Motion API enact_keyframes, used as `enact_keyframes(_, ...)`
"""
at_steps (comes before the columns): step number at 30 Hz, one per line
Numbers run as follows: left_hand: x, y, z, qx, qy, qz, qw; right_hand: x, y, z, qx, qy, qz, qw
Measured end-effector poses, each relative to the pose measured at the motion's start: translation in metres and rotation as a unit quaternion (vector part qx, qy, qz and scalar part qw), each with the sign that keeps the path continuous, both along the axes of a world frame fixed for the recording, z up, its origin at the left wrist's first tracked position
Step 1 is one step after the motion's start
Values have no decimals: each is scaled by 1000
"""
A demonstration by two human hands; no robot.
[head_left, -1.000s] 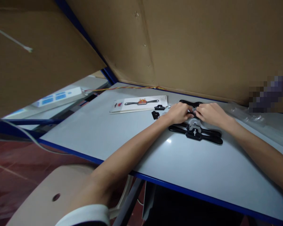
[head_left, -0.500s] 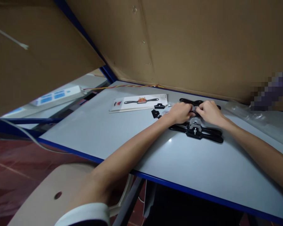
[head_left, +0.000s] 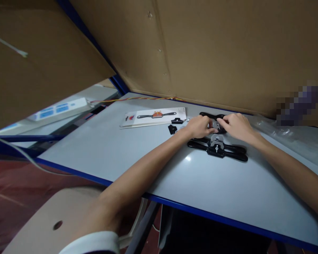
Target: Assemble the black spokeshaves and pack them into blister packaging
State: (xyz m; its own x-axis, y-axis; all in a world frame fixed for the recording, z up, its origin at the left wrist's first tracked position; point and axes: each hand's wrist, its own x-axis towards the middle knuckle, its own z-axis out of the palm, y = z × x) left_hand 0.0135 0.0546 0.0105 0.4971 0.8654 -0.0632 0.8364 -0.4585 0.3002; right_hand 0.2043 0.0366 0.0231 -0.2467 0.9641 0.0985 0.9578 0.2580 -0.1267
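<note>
A black spokeshave (head_left: 222, 130) with a silver metal plate at its middle lies between my two hands. My left hand (head_left: 199, 127) is closed at its left side, thumb and finger by the plate. My right hand (head_left: 237, 127) is curled over its right side, fingertips at the plate, hiding that handle. Nearer to me two more black spokeshaves (head_left: 216, 151) lie close together, with silver plates in the middle. Behind my hands shows part of another black handle (head_left: 210, 115). Small black cap pieces (head_left: 177, 121) lie left of my left hand.
A flat package (head_left: 153, 117) with a spokeshave picture lies on the grey table (head_left: 100, 141). Clear plastic wrap (head_left: 288, 139) is at the right. Cardboard walls (head_left: 214, 53) stand behind. A power strip (head_left: 60, 109) sits on a shelf at left, and a chair (head_left: 60, 208) stands below.
My hands have moved slightly apart, showing more of the silver plate between them. The whole view has shifted a little; the other spokeshaves stay where they lay.
</note>
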Motion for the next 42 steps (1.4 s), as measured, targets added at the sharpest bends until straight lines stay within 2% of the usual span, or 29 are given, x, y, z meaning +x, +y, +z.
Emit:
enact_keyframes(4,-15,3,8,-29,-48,-60,997,24,19,4,44,19,-18,999)
enact_keyframes(6,-29,7,15,-17,-91,-51,994,34,27,3,36,44,-38,998)
enact_keyframes(8,-49,13,22,34,-115,-7,993,41,32,-1,20,73,-51,996)
enact_keyframes(10,-73,21,27,105,-90,40,990,43,34,-5,11,89,-55,994)
enact_keyframes(12,-96,28,29,129,-21,73,989,43,34,-9,4,90,-49,995)
enact_keyframes(15,-116,33,30,65,38,63,995,43,33,-14,5,70,-15,997)
enact_keyframes(18,-118,30,32,-49,43,31,997,45,33,-17,0,39,19,999)
enact_keyframes(20,-113,27,32,-89,43,20,995,46,34,-17,-14,32,22,999)
enact_keyframes(28,-106,31,25,-110,50,-12,993,45,33,-6,-86,61,54,993)
enact_keyframes(33,-116,38,21,-121,28,-28,992,40,29,0,-89,11,43,995)
enact_keyframes(37,-117,35,24,-106,21,-26,994,37,28,3,-92,-11,50,994)
enact_keyframes(42,-104,23,31,-99,74,5,992,41,27,12,-114,52,40,991)
